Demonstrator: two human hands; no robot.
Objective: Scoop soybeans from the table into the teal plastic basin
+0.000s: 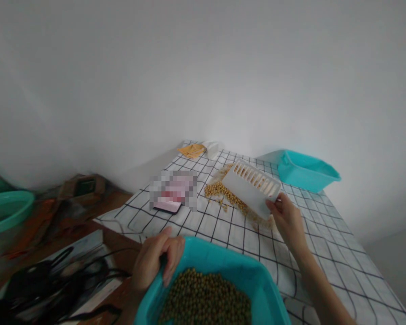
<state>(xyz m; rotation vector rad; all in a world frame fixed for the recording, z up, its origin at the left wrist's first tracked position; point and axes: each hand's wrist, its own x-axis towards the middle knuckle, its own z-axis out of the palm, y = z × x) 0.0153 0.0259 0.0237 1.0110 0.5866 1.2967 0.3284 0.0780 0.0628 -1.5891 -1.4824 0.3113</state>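
My left hand [159, 255] is closed over the left rim of a turquoise plastic basin [223, 253] near the table's front edge. Many small round beans [206, 298] cover the bottom of this basin. My right hand [286, 219] grips the near right corner of a flat white slotted plastic board [245, 189], its row of slots toward the far side. The board is tilted over a spread of loose yellowish beans [219, 190] on the checked tablecloth [203, 222]. Some beans show through the slots, and others are hidden beneath it.
A second turquoise basin [307, 170] stands at the back right by the wall. A phone [172, 194], partly blurred out, lies left of the beans. Yellow and white crumpled pieces [192, 150] lie at the back. Dark cables [71, 280] and a green tub [10, 207] are at lower left.
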